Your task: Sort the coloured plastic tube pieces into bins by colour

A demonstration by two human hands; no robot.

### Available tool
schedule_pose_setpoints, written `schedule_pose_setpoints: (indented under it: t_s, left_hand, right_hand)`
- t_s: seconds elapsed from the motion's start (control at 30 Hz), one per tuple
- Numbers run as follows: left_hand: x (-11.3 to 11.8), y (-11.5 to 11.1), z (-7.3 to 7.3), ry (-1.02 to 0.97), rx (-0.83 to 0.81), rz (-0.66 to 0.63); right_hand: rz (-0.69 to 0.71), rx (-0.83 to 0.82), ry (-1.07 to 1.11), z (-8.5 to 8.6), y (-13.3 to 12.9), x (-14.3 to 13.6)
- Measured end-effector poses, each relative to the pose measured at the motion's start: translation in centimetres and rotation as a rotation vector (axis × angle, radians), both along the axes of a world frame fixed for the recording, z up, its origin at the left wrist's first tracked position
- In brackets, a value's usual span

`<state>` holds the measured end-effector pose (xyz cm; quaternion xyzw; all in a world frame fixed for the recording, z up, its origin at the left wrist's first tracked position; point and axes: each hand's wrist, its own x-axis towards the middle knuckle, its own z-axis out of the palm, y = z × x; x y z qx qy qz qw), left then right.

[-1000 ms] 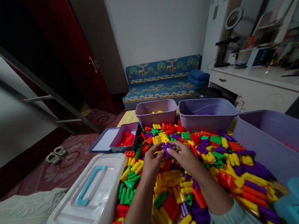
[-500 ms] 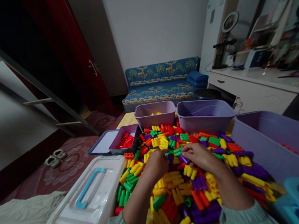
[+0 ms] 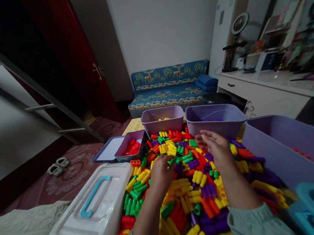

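Colourful plastic blocks [image 3: 180, 185] in yellow, green, red, orange and purple lie in a wide heap. Over the middle of the heap is my left hand [image 3: 163, 170], its fingers curled at a small green piece [image 3: 171, 162]. My right hand [image 3: 215, 147] is raised above the right side of the pile, in front of a purple bin [image 3: 216, 125], with its fingers apart and nothing visible in them. Some yellow blocks show inside another purple bin [image 3: 162, 126] at the back.
A white lid [image 3: 100, 217] with a blue handle lies left of the heap. Behind it is an open box [image 3: 121, 151] of red pieces. On the right stand a large purple bin [image 3: 279, 147] and a light blue container [image 3: 304, 206]. A patterned sofa [image 3: 168, 93] is beyond.
My right hand has risen and moved away from the purple piece it was touching, and its fingers have spread. My left hand has shifted slightly left.
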<state>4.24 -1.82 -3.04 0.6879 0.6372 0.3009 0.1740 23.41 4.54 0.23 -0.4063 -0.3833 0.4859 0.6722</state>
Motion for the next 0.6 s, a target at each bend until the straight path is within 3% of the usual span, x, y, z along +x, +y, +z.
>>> schedule_pose_setpoints:
  t_s: [0.1,0.2,0.37,0.47,0.6]
  left_hand:
    - [-1.2,0.4,-0.3,0.074,0.063,0.096]
    - [-2.0,0.5,-0.9,0.129,0.032,0.086]
    - [-1.7,0.2,-1.3,0.220,-0.024,0.027]
    - [-1.4,0.1,-1.3,0.234,0.009,-0.024]
    - [-1.2,0.2,-1.4,0.149,0.089,-0.085]
  right_hand:
    - [0.138,-0.067,-0.312,-2.2,-0.4,0.1]
    - [0.204,-0.055,-0.716,-3.7,-0.4,0.0]
    - [0.215,-0.116,-1.404,-3.6,-1.4,-1.0]
    - [0.217,-0.096,-1.570,-3.2,-2.2,-2.0]
    - [0.262,-0.026,-1.533,-3.1,-2.6,-2.9]
